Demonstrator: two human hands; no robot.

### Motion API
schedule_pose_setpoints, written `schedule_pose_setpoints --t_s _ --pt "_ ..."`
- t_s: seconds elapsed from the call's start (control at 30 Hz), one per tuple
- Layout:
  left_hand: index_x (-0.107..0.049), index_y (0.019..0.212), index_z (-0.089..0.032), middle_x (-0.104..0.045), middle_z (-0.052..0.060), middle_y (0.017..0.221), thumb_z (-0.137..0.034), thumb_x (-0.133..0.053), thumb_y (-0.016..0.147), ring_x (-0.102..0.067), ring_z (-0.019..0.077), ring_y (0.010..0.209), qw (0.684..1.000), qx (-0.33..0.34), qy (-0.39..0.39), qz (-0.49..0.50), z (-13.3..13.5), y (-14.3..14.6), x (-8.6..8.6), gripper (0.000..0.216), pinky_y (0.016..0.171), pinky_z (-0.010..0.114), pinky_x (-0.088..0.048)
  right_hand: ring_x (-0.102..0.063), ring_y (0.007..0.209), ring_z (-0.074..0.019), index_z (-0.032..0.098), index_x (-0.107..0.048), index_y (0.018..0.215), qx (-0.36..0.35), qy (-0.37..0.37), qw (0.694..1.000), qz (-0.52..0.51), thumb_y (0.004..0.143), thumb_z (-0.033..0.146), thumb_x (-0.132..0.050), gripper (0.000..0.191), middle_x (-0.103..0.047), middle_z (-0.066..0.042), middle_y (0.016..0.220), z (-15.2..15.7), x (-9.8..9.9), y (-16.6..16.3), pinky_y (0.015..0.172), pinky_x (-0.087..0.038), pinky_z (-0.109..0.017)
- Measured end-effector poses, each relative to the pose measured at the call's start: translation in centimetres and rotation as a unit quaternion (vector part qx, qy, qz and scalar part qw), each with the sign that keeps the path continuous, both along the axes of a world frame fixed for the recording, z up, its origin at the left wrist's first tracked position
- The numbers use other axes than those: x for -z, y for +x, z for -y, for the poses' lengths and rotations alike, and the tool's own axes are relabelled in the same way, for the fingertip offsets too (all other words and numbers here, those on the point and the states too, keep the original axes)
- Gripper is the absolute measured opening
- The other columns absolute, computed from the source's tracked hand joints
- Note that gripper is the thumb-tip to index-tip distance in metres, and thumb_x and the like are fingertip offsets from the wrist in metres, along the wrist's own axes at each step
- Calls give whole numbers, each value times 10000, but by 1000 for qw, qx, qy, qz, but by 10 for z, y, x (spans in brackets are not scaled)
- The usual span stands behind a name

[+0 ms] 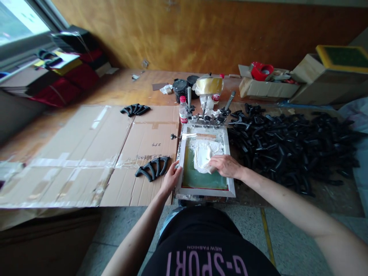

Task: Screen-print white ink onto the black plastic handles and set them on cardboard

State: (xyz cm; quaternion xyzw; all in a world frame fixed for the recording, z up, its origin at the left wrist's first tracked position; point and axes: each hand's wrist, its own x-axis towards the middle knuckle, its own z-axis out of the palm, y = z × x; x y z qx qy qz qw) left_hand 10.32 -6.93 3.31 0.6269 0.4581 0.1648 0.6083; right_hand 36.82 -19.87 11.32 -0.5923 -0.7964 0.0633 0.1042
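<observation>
A screen-printing frame (231,161) with pale sides and green mesh lies in front of me. Thick white ink (203,153) is heaped on the mesh. My left hand (172,174) grips the left side of the frame near its lower half. On the ink's right edge, my right hand (225,166) is closed on a small scraper (212,169), mostly hidden under the fingers. Several curved black plastic parts (152,168) stand in a row on cardboard just left of my left hand. Clamps (207,118) hold the frame at its far end.
A big heap of black parts (287,149) covers the right side. Another short row of black parts (135,110) sits farther back on the cardboard (94,153). A red-capped bottle (183,110), dark tubs (180,89) and an open carton (267,89) stand behind.
</observation>
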Motion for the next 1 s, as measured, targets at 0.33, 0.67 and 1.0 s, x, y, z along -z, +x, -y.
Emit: schedule_pose_setpoints --t_s 0.33,0.67,1.0 --pt "-512 1316 -170 -690 55 863 -560 -588 809 -650 187 754 1000 -16 -11 -7 4 5 -18 644 660 274 -504 -583 824 -182 180 -669 924 57 56 997 -3 863 104 -538 164 -662 -49 864 -1 14 -18 687 -419 -274" --pt "-626 1206 -206 -677 41 828 -663 -397 888 -556 128 570 996 -44 33 68 3 11 -116 602 473 229 -424 -633 886 -203 262 -473 1400 389 118 907 -111 872 406 -616 566 -689 -62 1077 -61 -54 74 803 -483 -327" --pt "-553 1227 -205 -689 78 966 -661 -376 901 -665 156 841 939 -79 86 324 -28 85 -186 587 688 270 -528 -615 904 -222 182 -659 759 326 -21 942 -78 857 438 -637 276 -682 -87 927 1 52 32 795 -473 -318"
